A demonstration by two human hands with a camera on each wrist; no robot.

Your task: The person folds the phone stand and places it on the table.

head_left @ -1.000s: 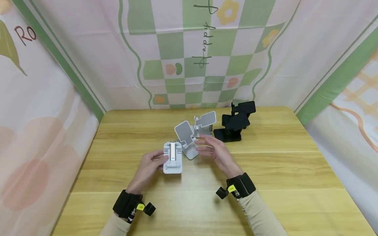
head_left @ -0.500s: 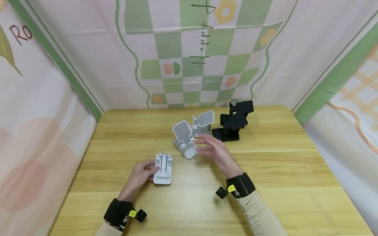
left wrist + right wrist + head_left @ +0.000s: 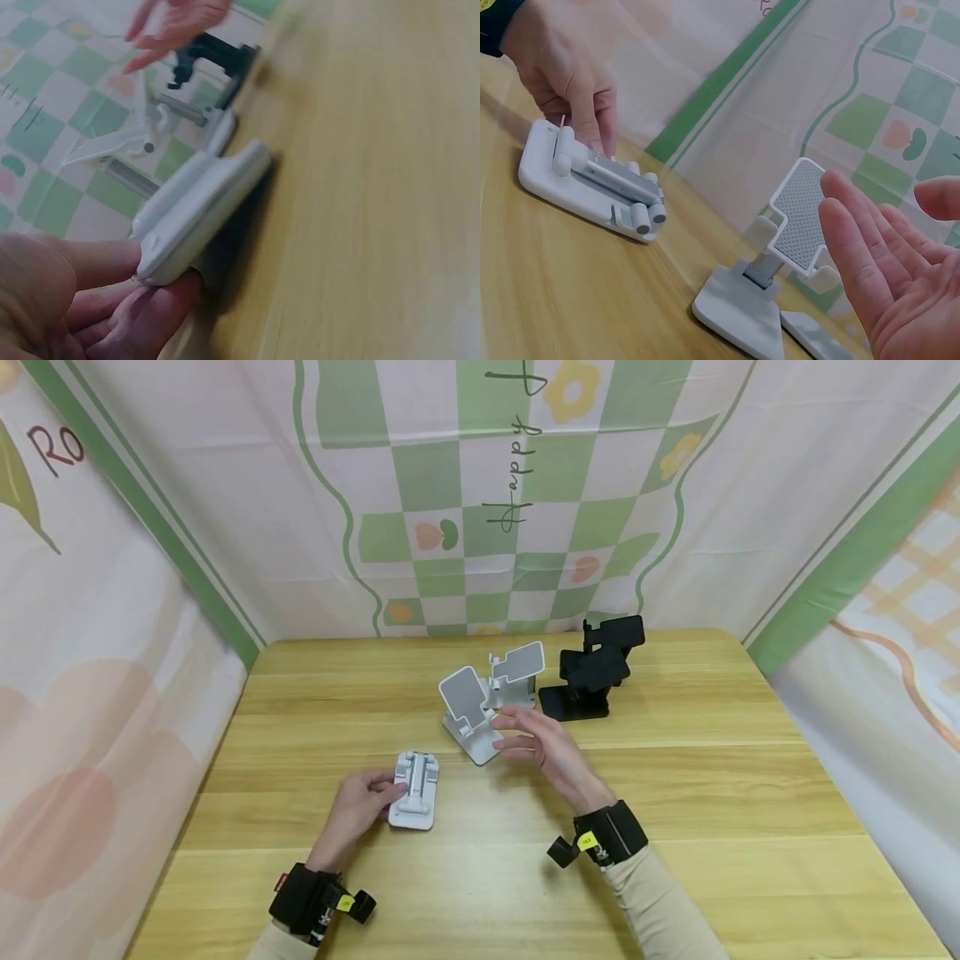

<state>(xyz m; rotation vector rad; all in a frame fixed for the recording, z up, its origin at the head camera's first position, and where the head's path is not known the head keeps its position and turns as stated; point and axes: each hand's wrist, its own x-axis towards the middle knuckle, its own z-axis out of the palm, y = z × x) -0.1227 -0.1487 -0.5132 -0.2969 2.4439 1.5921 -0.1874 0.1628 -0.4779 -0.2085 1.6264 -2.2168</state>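
Note:
My left hand (image 3: 354,806) pinches a folded white phone stand (image 3: 414,818) by its left edge, thumb on top and fingers beneath. In the left wrist view the folded phone stand (image 3: 206,202) is tilted, low over the wooden surface; whether its far edge touches cannot be told. The right wrist view shows its metal arm lying flat along the base. My right hand (image 3: 551,752) hovers with loosely spread fingers, holding nothing. Beside those fingers stands an unfolded white phone stand (image 3: 465,697) with a grey pad. Just behind it is another unfolded white phone stand (image 3: 521,662), its base partly hidden.
Black phone stands (image 3: 598,671) stand close together at the back right of the wooden table (image 3: 712,793); they overlap in view. A patterned cloth (image 3: 495,468) hangs behind the table's back edge, with more cloth at both sides.
My left hand has drawn the folded phone stand toward the lower left, away from the unfolded ones, then stayed nearly still for the last half second. The right hand has barely shifted.

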